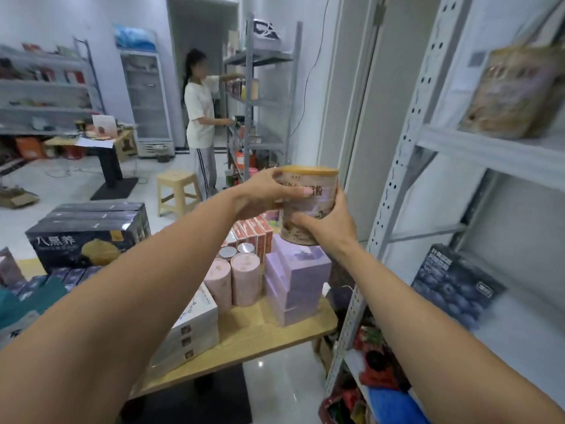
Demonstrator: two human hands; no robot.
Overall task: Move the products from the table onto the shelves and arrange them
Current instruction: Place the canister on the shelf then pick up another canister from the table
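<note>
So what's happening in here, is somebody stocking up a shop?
Pretty much. The person wearing the camera holds a round canister with a yellow lid in both hands, the left hand near its top, the right hand lower down, lifted above the wooden table. Boxes and pink tubes still crowd that table. The metal shelf on the right already carries a similar canister. Farther back, another person reaches into a second rack.

A plastic stool [178, 191] stands near a glass-door fridge [146, 99].
</note>
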